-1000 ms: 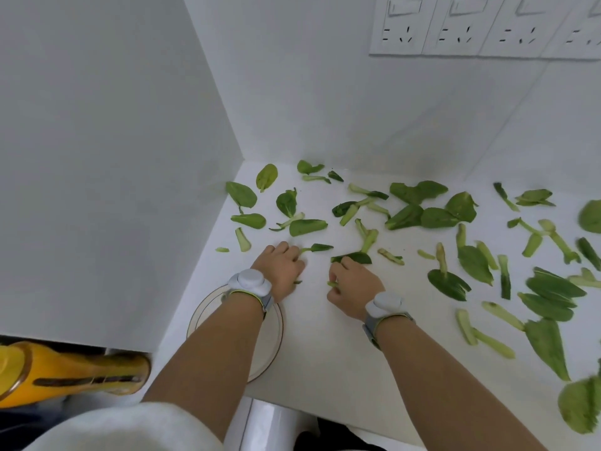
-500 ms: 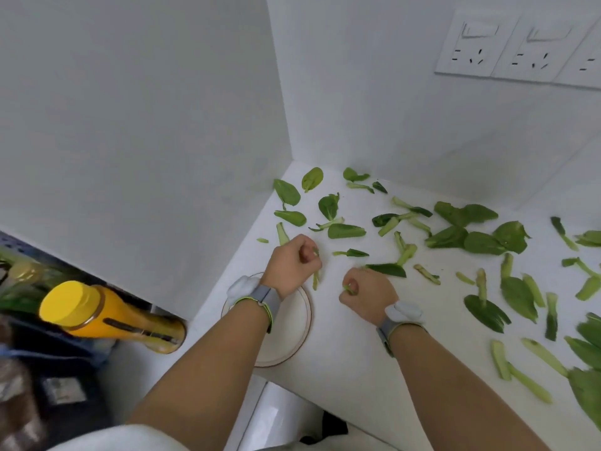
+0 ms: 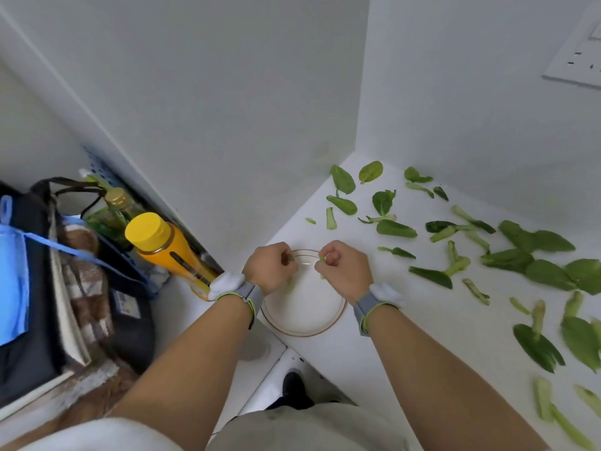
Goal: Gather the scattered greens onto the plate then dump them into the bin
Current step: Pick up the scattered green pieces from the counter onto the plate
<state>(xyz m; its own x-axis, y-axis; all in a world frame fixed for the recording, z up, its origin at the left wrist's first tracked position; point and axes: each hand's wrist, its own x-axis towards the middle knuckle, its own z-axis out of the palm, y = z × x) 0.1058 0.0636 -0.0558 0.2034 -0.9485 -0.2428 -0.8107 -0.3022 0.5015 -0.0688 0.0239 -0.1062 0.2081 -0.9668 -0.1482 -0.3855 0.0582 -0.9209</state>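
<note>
White table (image 3: 406,336), white walls, and green leaves strewn across most of the surface. Both hands are over the plate (image 3: 304,320), a round white dish with a thin brownish rim sitting at the table's near left corner. The left hand (image 3: 268,266) hangs above the plate's far left edge with its fingers (image 3: 286,255) curled in; a pale green scrap (image 3: 290,283) shows just below it, but I cannot tell if the fingers grip it or if it lies on the plate. The right hand (image 3: 346,270) is over the far right edge, its fingers (image 3: 328,255) pinched together on a small light green stem piece (image 3: 322,260) that hangs down over the dish. Each wrist carries a grey band with a white block on it.

The scattered greens (image 3: 527,249) lie on the table beyond and to the right of the plate: dark oval leaves near the far corner, a thick overlapping cluster further right, and pale stalks mixed in among them. More leaves and stalks run along the right edge toward the person.

Left of the table, lower down, stands a yellow-capped orange bottle (image 3: 162,245), leaning against the partition wall, with a green bottle (image 3: 117,206) behind it and a dark bag with blue cloth (image 3: 13,275) beside those. An outlet plate (image 3: 575,63) sits on the wall at upper right.
</note>
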